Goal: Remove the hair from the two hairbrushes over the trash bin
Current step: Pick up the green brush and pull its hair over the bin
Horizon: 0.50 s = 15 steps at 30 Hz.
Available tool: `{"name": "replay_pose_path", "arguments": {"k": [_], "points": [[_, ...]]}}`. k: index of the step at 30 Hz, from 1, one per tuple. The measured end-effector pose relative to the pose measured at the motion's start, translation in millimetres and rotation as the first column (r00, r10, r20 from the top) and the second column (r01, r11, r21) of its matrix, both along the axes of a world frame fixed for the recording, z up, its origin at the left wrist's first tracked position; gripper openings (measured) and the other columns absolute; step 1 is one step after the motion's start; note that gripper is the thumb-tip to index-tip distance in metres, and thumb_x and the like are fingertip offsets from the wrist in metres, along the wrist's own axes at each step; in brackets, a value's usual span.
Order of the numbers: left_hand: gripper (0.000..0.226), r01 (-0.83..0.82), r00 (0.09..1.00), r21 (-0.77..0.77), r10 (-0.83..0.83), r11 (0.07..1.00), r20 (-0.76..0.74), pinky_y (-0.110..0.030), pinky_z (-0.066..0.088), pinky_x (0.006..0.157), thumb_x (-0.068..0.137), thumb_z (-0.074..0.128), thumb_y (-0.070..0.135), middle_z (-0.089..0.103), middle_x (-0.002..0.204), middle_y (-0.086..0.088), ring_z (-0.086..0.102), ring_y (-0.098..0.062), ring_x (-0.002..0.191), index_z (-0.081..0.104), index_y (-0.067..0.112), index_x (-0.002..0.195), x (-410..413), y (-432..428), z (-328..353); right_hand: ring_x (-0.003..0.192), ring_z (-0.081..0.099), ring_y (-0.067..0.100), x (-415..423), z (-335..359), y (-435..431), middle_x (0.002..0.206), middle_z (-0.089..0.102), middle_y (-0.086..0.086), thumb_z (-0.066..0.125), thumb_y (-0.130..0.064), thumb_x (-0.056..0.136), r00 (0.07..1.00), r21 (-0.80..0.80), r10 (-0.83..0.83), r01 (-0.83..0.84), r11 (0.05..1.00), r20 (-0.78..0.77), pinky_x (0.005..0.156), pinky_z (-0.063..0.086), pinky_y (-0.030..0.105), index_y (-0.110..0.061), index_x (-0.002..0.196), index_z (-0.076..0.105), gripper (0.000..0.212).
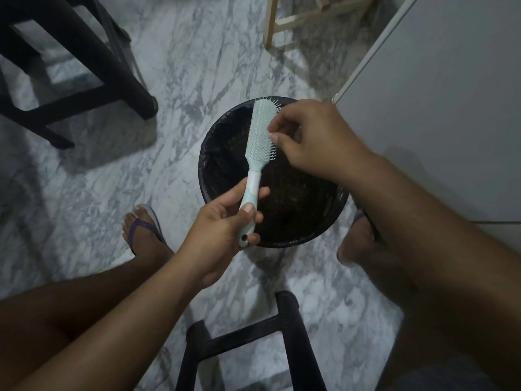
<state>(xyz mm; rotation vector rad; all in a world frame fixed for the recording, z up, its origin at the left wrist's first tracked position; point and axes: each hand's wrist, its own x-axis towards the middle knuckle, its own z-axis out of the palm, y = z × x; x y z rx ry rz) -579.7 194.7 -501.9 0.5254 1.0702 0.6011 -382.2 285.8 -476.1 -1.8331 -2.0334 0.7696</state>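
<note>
A pale mint hairbrush [259,131] is held over a round black trash bin [214,153] lined with a dark bag. My left hand [222,230] grips the brush's handle from below, thumb on top. My right hand [304,139] is at the right edge of the bristle head, thumb and fingertips pinched together among the bristles. Whether hair is between those fingers cannot be made out. Only one brush is in view.
A dark stool [70,69] stands at the upper left, and another dark stool frame [248,342] is at the bottom between my legs. A pale wooden leg [270,24] rises behind the bin. A white cabinet [437,94] is at the right. My sandalled feet flank the bin.
</note>
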Motion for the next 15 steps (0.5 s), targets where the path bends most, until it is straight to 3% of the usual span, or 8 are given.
{"name": "replay_pose_path", "arguments": {"k": [5, 9, 12, 15], "points": [[0.05, 0.036, 0.998, 0.028, -0.035, 0.999, -0.051, -0.029, 0.043, 0.061, 0.102, 0.047, 0.0, 0.07, 0.126, 0.004, 0.052, -0.013, 0.08, 0.055, 0.029, 0.141, 1.6, -2.6, -1.4, 0.096, 0.062, 0.017, -8.5, -0.1, -2.9, 0.106, 0.062, -0.003, 0.065, -0.041, 0.091, 0.988, 0.023, 0.064, -0.068, 0.997, 0.139, 0.085, 0.054, 0.042, -0.026, 0.104, 0.068, 0.02], [0.051, 0.059, 0.992, 0.079, -0.05, 0.995, -0.113, -0.03, 0.043, 0.063, 0.102, 0.048, 0.001, 0.07, 0.126, 0.004, 0.053, -0.013, 0.081, 0.053, 0.03, 0.143, -1.4, -3.1, -3.0, 0.094, 0.06, 0.018, -8.6, 0.2, -3.7, 0.104, 0.061, -0.002, 0.064, -0.041, 0.092, 0.979, 0.043, 0.082, -0.091, 0.995, 0.185, 0.08, 0.052, 0.041, -0.026, 0.101, 0.067, 0.018], [0.049, 0.012, 0.999, 0.035, -0.011, 0.999, -0.03, -0.029, 0.042, 0.06, 0.101, 0.048, 0.0, 0.07, 0.127, 0.0, 0.053, -0.012, 0.079, 0.056, 0.028, 0.141, 0.7, -2.8, -0.8, 0.084, 0.059, 0.01, -6.1, -4.7, 0.5, 0.09, 0.065, -0.005, 0.063, -0.031, 0.095, 1.0, 0.029, -0.026, 0.026, 0.999, -0.016, 0.077, 0.051, 0.033, -0.018, 0.094, 0.07, 0.014], [0.045, -0.044, 0.998, -0.013, 0.045, 0.999, 0.042, -0.025, 0.042, 0.057, 0.101, 0.048, 0.002, 0.069, 0.129, -0.002, 0.053, -0.012, 0.078, 0.058, 0.025, 0.139, 0.9, 0.1, -0.6, 0.074, 0.063, 0.005, 0.7, 2.8, 9.1, 0.079, 0.066, -0.011, 0.063, -0.03, 0.096, 0.935, -0.024, -0.22, 0.222, 0.975, -0.277, 0.072, 0.05, 0.022, -0.016, 0.09, 0.071, 0.017]]}}
